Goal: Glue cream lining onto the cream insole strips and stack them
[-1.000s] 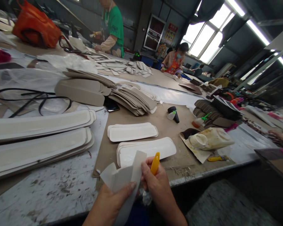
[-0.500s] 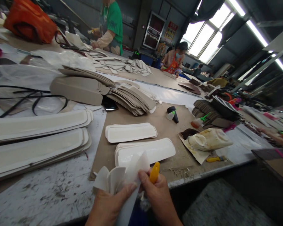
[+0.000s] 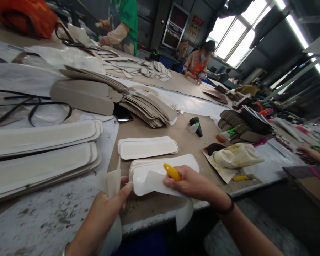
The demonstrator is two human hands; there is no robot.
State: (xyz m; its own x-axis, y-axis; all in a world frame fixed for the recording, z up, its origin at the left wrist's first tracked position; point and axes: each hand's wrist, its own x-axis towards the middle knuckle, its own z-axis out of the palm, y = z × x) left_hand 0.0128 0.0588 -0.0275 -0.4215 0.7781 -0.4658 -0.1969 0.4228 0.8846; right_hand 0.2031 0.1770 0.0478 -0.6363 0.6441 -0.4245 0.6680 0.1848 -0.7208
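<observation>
My right hand (image 3: pixel 192 184) is closed around a yellow-handled tool (image 3: pixel 172 171) and also pinches a white flat piece (image 3: pixel 152 183) over the table's front edge. My left hand (image 3: pixel 109 206) pinches crumpled white backing paper (image 3: pixel 112 183) and touches the left end of that white piece. Just behind lie two stacks of white rounded pieces (image 3: pixel 148 147), the nearer stack (image 3: pixel 186 160) partly under my hands.
Long white strips (image 3: pixel 42 151) lie at left, beige stacks (image 3: pixel 149 106) behind. A black bottle (image 3: pixel 197 127), a crumpled plastic jug (image 3: pixel 237 156) and a yellow cutter (image 3: pixel 242 177) sit at right. Two people work at the far end; another person's hand (image 3: pixel 312 153) rests at right.
My hands moved forward and apart. The white piece, held upright near my lap before, now lies spread over the table edge, and the backing paper is pulled to the left.
</observation>
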